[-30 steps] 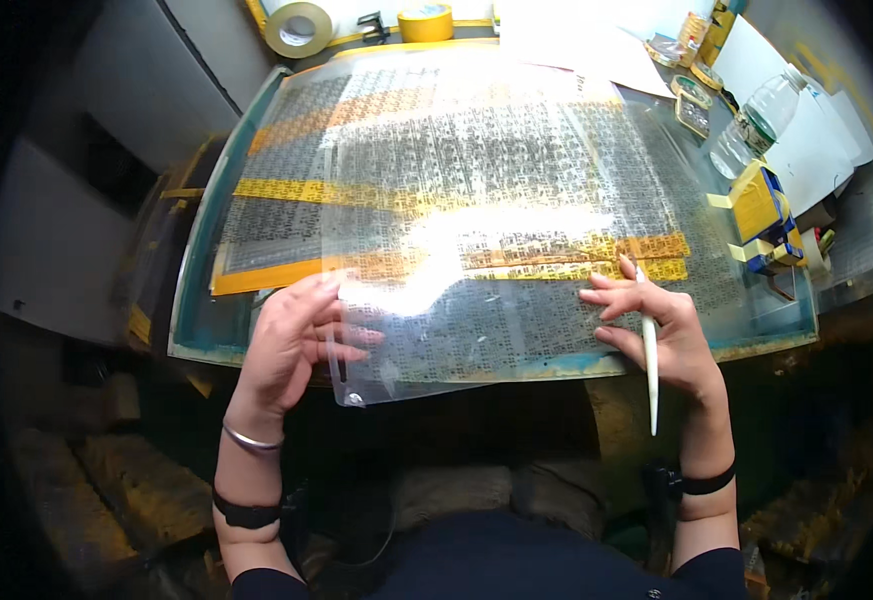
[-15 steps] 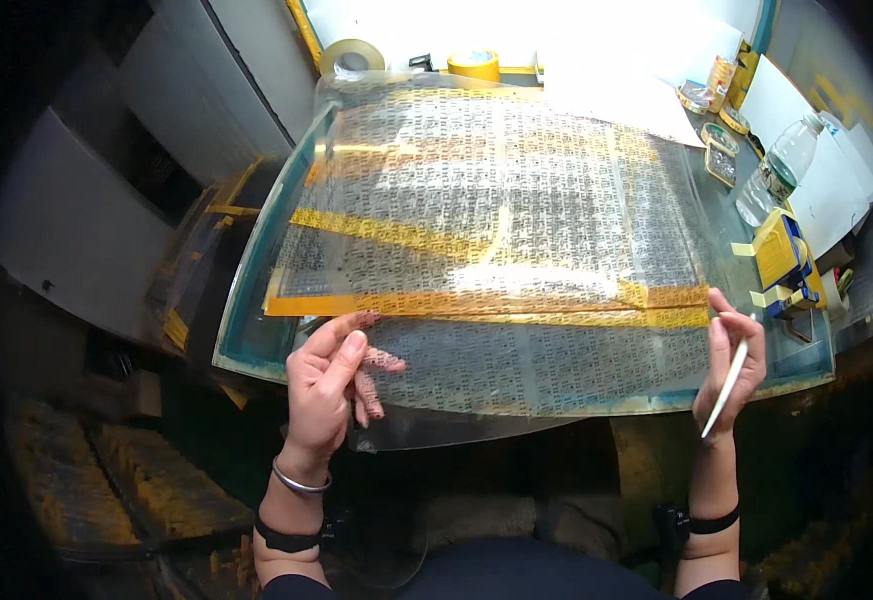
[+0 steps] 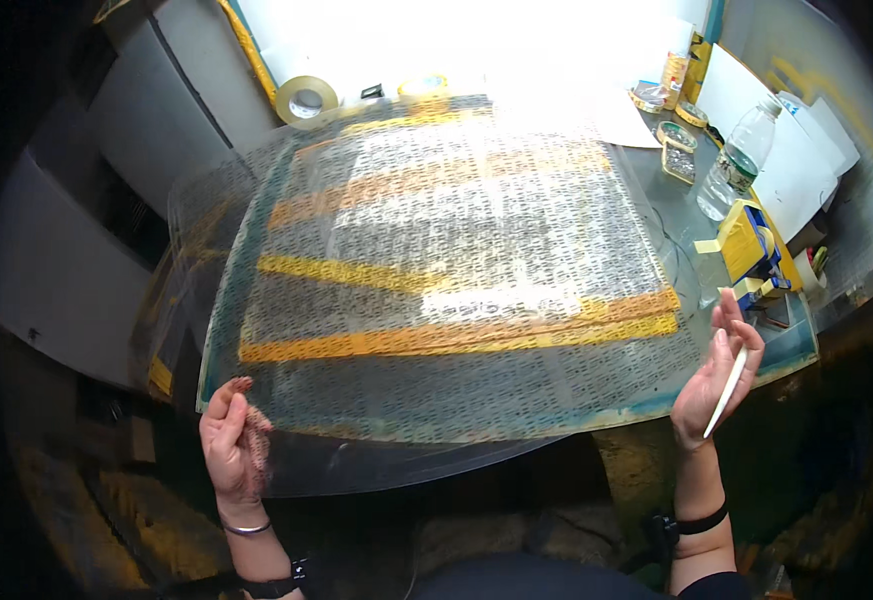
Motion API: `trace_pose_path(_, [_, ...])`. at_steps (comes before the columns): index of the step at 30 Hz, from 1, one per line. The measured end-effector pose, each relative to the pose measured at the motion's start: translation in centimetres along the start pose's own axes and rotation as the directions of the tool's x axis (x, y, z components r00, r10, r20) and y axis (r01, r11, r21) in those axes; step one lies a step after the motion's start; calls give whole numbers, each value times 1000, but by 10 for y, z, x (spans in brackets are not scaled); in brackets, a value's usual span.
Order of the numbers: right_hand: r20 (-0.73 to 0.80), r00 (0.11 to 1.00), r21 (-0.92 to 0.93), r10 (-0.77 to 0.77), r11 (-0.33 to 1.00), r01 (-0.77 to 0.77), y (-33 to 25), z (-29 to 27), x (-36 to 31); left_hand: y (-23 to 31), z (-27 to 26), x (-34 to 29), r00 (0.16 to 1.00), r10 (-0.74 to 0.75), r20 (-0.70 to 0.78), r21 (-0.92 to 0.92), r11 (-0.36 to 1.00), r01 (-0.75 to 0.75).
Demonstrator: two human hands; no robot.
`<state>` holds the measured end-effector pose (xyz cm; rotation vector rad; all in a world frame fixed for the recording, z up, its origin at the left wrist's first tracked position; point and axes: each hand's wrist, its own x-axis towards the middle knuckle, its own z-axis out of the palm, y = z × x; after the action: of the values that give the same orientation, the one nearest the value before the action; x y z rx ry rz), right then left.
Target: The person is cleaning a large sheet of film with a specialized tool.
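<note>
A large clear film sheet [image 3: 436, 395] with rows of small dark print spreads over the work surface in front of me. At its near left edge my left hand [image 3: 229, 445] pinches it; the print shows across the fingers behind the film. My right hand [image 3: 708, 385] is beside the sheet's near right side, fingers raised and partly apart. A slender white stick [image 3: 724, 395] with a tapered end lies held in that hand. Beneath the film show an orange tape band [image 3: 356, 345] and a slanting yellow tape strip [image 3: 341, 272].
The table's teal edge [image 3: 801, 350] runs along the right front. A yellow-blue tape dispenser [image 3: 746, 245], a clear bottle [image 3: 739, 165] and small tape rolls [image 3: 691, 114] stand on the right. At the back left is a large tape roll [image 3: 306, 101]. Bright light glares at the back.
My left hand has moved left and nearer to me, drawing the film along so it reaches past the table's left edge. My right hand's fingers have lifted and spread. The view has shifted somewhat.
</note>
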<state>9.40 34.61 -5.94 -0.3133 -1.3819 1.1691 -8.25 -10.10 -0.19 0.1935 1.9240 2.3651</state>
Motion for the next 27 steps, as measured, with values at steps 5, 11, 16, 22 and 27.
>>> trace_pose_path(5, [11, 979, 134, 205, 970, -205, -9, 3, 0, 3, -6, -6, 999, 40, 1, 45, 998, -40])
trace_pose_path(11, [30, 934, 184, 355, 917, -354, -17, 0, 5, 3, -16, -3, 997, 70, 13, 68, 995, -71])
trace_pose_path(16, [43, 918, 115, 393, 911, -396, -19, 4, 4, 0, -21, -6, 999, 47, -9, 143, 989, -45])
trace_pose_path(22, [116, 923, 118, 367, 918, -380, -17, 1, 3, 5, -16, -6, 997, -46, 55, 49, 998, 43])
trace_pose_path(27, [131, 924, 83, 359, 925, -371, -17, 0, 4, 2, -17, -5, 997, -52, 60, 83, 995, 47])
